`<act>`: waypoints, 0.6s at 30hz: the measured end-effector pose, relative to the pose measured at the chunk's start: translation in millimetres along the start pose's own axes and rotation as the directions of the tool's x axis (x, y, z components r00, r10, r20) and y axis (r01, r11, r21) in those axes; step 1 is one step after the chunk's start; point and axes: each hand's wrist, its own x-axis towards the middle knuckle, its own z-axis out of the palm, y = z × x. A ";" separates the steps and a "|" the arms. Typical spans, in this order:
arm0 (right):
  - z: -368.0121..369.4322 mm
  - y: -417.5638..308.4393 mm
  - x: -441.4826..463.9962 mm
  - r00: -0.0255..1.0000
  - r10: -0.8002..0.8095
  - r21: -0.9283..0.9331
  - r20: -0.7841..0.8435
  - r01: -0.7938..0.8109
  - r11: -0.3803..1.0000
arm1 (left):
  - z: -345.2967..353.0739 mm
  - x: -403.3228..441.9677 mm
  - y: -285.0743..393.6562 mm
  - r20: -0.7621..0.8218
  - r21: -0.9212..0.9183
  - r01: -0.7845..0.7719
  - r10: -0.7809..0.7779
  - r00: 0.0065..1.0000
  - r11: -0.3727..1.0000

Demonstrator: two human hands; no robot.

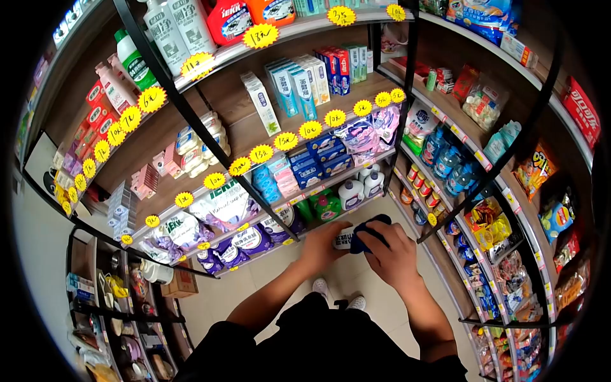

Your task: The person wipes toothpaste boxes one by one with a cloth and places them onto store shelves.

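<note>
Above the floor, in the middle of the head view, my left hand [324,247] closes round one end of a small item with a white label [343,240] and dark printed characters. Its full shape is hidden by my hands. A dark blue cloth [364,244] lies against the item's right side, gripped by my right hand [393,256] with bent fingers. Just beyond my hands, white bottles with purple labels [351,193] and a green bottle [328,207] stand on the bottom shelf.
Toothpaste boxes [259,103] stand on the middle shelf ahead, with yellow price tags along its edge. Packs of laundry detergent [249,240] sit low on the left. Snack shelves [493,219] curve along the right. A cardboard box [180,282] stands on the floor at left.
</note>
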 end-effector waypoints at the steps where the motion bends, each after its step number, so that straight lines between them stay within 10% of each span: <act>1: 4.6 2.4 2.3 1.000 -0.024 0.016 -0.016 0.024 1.000 | -2.6 -1.2 -3.1 0.005 0.033 0.037 -0.037 0.999 0.999; 6: 23.1 29.6 26.7 0.997 0.074 0.101 0.013 -0.075 0.992 | -25.4 2.3 -18.4 0.084 -0.164 0.208 -0.197 0.977 0.964; 9: 53.6 32.9 34.0 0.937 0.343 0.436 -0.068 -0.281 0.855 | -22.9 16.9 -48.5 0.054 -0.659 0.214 -0.238 0.970 0.721; 11: 69.2 23.6 43.9 0.911 0.407 0.492 -0.064 -0.326 0.807 | -26.5 37.3 -62.0 0.115 -0.940 0.215 -0.348 0.930 0.264; 18: 111.2 8.1 67.9 0.975 0.218 0.253 0.037 -0.220 0.942 | -80.2 94.8 -73.4 0.120 -0.988 0.148 -0.384 0.916 0.042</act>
